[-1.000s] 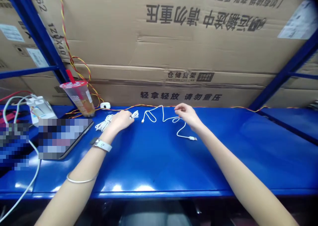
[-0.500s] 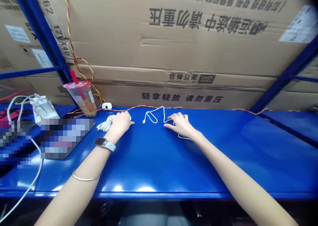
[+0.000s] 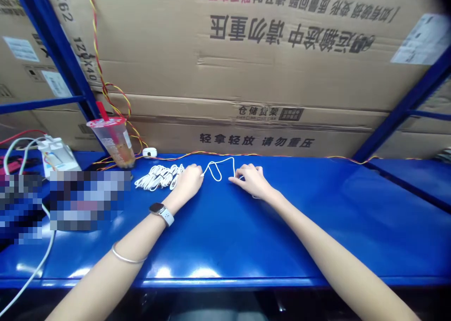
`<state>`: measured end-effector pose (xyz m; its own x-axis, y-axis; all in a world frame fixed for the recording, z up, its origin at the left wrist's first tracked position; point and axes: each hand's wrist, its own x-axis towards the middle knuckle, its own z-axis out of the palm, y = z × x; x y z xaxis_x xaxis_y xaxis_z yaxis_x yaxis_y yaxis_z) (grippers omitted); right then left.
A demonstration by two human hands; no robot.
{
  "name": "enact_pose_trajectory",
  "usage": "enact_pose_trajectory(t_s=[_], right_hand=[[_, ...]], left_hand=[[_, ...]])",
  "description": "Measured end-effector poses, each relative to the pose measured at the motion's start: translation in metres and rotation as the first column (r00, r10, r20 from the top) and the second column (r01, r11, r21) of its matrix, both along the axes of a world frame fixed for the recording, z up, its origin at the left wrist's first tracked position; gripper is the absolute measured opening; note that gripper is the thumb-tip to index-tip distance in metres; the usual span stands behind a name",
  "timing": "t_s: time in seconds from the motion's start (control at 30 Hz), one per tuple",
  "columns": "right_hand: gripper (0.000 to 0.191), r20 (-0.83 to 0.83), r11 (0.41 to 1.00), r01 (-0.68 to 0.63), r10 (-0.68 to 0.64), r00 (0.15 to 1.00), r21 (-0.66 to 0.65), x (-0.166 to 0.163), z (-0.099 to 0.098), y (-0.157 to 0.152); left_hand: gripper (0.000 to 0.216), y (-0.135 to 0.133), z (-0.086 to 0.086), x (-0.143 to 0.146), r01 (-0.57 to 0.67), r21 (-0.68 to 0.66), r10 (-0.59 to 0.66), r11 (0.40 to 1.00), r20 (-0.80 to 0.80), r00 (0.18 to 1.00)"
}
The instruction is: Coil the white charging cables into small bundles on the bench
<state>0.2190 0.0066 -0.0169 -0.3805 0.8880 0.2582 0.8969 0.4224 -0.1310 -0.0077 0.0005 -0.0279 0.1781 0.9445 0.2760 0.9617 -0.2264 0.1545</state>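
My left hand [image 3: 188, 182] rests at the right end of a bundled coil of white USB cable [image 3: 158, 176] and appears to grip it. A loose loop of the same cable [image 3: 215, 170] lies between my hands, its small connector at my left fingertips. My right hand [image 3: 252, 182] is closed over the cable, which runs under its fingers. The cable's far end is hidden beneath that hand. A watch [image 3: 162, 214] and a thin bangle [image 3: 127, 256] sit on my left forearm.
A plastic cup with a red straw [image 3: 112, 140] and a small white device [image 3: 150, 152] stand at the back of the blue steel shelf [image 3: 282, 236]. A red-and-yellow wire [image 3: 197, 154] runs along it. A pixelated flat object [image 3: 86, 199] lies left; cardboard boxes [image 3: 246, 76] fill the back.
The white coil has grown longer and spreads further right. My left hand has moved right, and my right hand has moved left over the cable, hiding its plug end.
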Motion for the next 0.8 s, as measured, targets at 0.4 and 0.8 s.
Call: enact_pose_trajectory(t_s=[0.4,0.8], right_hand=[[0.004,-0.515,0.975,-0.223,0.181,0.838,-0.021,-0.013,0.01,-0.008],[0.008,-0.638,0.949,-0.302,0.29,0.713,0.095,-0.02,0.019,-0.021]], left_hand=[[0.017,0.005,-0.002,0.012,0.121,-0.274,0.218,0.954,0.912,0.347],[0.028,-0.01,0.011,0.025,0.352,-0.25,0.331,0.902,0.924,-0.192]])
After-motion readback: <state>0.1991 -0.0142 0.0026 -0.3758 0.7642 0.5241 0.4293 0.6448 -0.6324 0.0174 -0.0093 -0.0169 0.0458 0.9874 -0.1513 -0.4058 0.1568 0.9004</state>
